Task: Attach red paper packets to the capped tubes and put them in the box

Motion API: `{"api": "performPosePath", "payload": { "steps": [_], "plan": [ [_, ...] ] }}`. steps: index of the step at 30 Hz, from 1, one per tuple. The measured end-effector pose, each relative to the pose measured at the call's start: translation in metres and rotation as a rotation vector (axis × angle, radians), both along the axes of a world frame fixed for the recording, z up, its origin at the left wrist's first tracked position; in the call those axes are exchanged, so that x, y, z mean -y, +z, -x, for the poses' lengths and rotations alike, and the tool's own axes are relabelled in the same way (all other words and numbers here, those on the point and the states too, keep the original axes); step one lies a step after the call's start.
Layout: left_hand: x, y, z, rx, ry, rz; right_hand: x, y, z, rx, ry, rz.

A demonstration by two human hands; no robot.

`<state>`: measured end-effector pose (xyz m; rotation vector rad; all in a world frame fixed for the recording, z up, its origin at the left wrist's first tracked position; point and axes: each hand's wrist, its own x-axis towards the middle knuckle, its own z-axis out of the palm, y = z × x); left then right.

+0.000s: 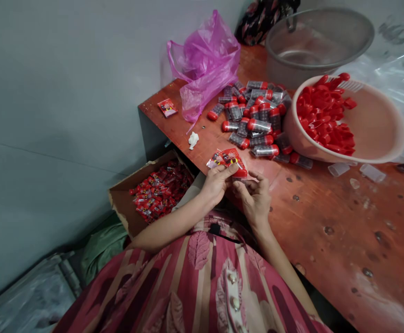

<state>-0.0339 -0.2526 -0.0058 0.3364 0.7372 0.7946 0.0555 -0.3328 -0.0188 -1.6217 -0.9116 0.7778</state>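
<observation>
My left hand (215,186) pinches a printed red packet (226,156) near the table's front edge, thumb on top. Against the packet lies a small clear tube with a red cap (240,173), partly hidden by my fingers. My right hand (258,199) is closed around the tube's lower end, its thumb and fingertips on it. Whether the tube is inside the packet or only against it, I cannot tell. Just beyond my hands, a heap of similar red-capped tubes (257,126) with dark contents lies on the table.
A pink bowl (371,155) of red plastic pieces (326,118) stands right of the heap, before a metal basin (274,64). A purple bag (208,51) and another packet (167,107) lie at the left. Below is a cardboard box (118,194) full of filled packets (162,189).
</observation>
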Motion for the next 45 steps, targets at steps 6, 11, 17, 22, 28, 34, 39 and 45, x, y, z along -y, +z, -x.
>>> {"api": "performPosePath", "payload": {
  "steps": [6, 11, 17, 22, 28, 34, 39, 45],
  "plan": [
    [-0.003, -0.002, 0.004, -0.044, -0.133, -0.082, -0.002, 0.002, 0.0, 0.01, 0.031, -0.048],
    [-0.005, -0.005, 0.01, -0.057, -0.301, -0.141, -0.004, -0.001, -0.001, -0.248, 0.062, -0.085],
    [0.0, -0.006, 0.007, -0.077, -0.267, -0.106, -0.005, -0.002, -0.003, -0.274, 0.059, -0.073],
    [0.007, -0.007, 0.002, -0.153, -0.197, -0.13, -0.007, -0.004, -0.002, -0.426, 0.049, -0.068],
    [-0.007, -0.01, 0.011, -0.163, -0.376, -0.084, -0.003, -0.008, -0.008, -0.213, 0.21, -0.033],
    [-0.001, -0.006, 0.013, -0.144, -0.405, -0.095, 0.002, -0.012, 0.007, -0.294, 0.194, -0.094],
    [0.007, -0.014, 0.001, -0.061, -0.124, 0.041, -0.002, -0.01, 0.007, -0.234, 0.233, -0.067],
    [-0.004, -0.01, -0.008, 0.014, -0.111, 0.149, -0.011, 0.0, 0.0, -0.344, 0.197, -0.099]
  ]
}}
